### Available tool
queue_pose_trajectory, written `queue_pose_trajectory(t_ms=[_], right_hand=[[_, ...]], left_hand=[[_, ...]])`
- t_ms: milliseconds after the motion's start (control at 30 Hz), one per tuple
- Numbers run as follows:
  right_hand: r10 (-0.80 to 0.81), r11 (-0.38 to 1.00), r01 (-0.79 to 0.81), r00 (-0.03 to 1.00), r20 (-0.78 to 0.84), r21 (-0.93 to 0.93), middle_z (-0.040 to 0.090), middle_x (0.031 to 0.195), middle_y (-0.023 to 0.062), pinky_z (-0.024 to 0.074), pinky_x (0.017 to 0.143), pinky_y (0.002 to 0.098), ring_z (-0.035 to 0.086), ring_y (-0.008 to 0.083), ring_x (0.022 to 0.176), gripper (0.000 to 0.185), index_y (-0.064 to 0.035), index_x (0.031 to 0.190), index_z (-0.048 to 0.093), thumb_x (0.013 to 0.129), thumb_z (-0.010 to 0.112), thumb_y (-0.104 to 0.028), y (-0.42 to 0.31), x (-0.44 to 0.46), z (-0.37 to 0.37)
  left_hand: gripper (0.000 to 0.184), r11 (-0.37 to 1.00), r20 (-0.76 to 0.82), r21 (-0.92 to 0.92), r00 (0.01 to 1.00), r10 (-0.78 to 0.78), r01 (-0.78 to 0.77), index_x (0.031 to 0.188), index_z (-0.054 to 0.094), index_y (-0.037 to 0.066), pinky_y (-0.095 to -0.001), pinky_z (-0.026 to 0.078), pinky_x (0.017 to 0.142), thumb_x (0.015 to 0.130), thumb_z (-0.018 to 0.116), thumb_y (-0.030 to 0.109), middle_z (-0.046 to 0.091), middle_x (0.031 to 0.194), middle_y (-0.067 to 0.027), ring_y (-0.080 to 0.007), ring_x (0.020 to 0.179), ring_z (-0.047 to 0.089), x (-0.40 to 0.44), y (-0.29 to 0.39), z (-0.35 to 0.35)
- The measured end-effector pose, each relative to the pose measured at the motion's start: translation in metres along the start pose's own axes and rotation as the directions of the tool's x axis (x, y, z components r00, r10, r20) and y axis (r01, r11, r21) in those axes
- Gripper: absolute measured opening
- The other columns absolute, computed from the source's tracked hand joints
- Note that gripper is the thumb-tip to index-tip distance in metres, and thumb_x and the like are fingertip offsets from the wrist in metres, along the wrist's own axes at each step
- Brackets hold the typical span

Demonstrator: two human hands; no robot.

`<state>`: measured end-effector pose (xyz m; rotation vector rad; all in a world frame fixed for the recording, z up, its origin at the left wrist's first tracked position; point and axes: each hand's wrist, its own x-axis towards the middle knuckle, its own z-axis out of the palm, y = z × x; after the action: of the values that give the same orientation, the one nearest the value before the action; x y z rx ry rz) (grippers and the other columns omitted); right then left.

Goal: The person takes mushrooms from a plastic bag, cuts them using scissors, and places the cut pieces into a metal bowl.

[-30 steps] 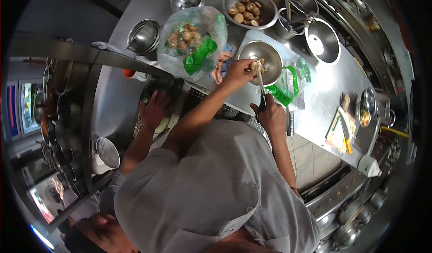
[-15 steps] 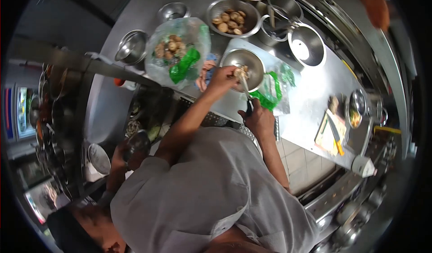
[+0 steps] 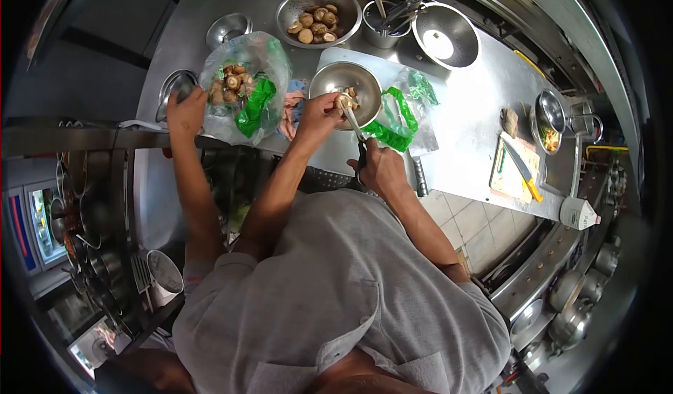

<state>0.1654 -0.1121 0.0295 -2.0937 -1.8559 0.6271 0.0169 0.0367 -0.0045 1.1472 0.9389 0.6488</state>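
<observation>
So closest to me is the right hand [image 3: 387, 168], grip wrapped around the dark handles of a pair of metal-bladed scissors [image 3: 357, 129]. Just beside it, a knife with a dark, slim handle [image 3: 420, 178] pokes off the near edge of the stainless steel bench [image 3: 477, 124]. A bit further up, the left hand [image 3: 321, 118] has its grip pinched on a small pale mushroom piece [image 3: 343, 103], held over the near side of a round, shiny steel bowl [image 3: 366, 84]. The scissor blades reach right up to that piece; can't tell if they're biting into it. More pale bits [image 3: 352, 98] sit in the bowl, which is on a flat whitish board [image 3: 335, 59]. A crumpled clear plastic bag with bright green parts [image 3: 403, 120] lies right of the bowl.

Over on the left there's a big clear-and-green bag [image 3: 275, 64] with brown mushrooms [image 3: 235, 83] in it, and a co-worker's hand [image 3: 186, 112] at a small steel bowl [image 3: 177, 85]. Further back, a wide perforated steel colander [image 3: 288, 12] holds more round brown mushrooms [image 3: 320, 24].
</observation>
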Motion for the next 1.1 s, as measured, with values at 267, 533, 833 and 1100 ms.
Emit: queue_pose_trajectory(t_ms=[267,533,833,1100], right_hand=[[0.042,0.993,-0.035,0.997,-0.063,0.116,0.069,0.071,0.0289,0.0583,0.064,0.0523,0.072,0.0447,0.068,0.04,0.0048,0.096,0.064,0.083,0.083,-0.029,0.0,0.007,0.009],[0.067,0.96,-0.053,0.997,-0.042,0.276,0.07,0.078,0.0288,0.0574,0.073,0.0531,0.071,0.0473,0.079,0.039,0.0055,0.087,0.067,0.083,0.084,-0.029,0.006,0.007,0.006],[0.159,0.787,-0.327,0.927,0.34,0.523,0.068,0.063,0.0178,0.0535,0.061,0.0426,0.068,0.0307,0.056,0.04,0.0065,0.082,0.069,0.088,0.084,-0.03,0.007,0.015,-0.015],[0.14,0.514,-0.465,0.874,0.464,0.721,0.057,0.054,0.0037,0.038,0.044,0.0316,0.051,0.011,0.043,0.038,0.0005,0.074,0.062,0.092,0.081,-0.027,0.015,0.016,-0.018]], left_hand=[[0.044,0.998,-0.136,-0.014,0.989,0.052,-0.054,0.137,0.057,-0.012,-0.0298,0.061,0.084,0.093,0.059,-0.006,0.073,0.118,-0.019,-0.0215,0.103,0.073,0.013,-0.018,0.001],[0.048,0.982,-0.154,0.177,0.984,0.088,-0.06,0.141,0.054,-0.012,-0.0278,0.061,0.083,0.095,0.062,-0.003,0.071,0.121,-0.0193,-0.0191,0.101,0.072,0.019,-0.033,-0.003],[0.048,0.93,-0.215,0.341,0.952,0.217,-0.135,0.13,0.064,-0.011,-0.0268,0.057,0.08,0.084,0.071,0.003,0.077,0.11,-0.0213,-0.0161,0.094,0.075,0.013,-0.025,0.005],[0.052,0.952,-0.2,0.295,0.97,0.139,-0.076,0.137,0.059,-0.011,-0.0262,0.059,0.086,0.086,0.069,-0.005,0.075,0.119,-0.0182,-0.0155,0.102,0.073,0.016,-0.022,0.004]])
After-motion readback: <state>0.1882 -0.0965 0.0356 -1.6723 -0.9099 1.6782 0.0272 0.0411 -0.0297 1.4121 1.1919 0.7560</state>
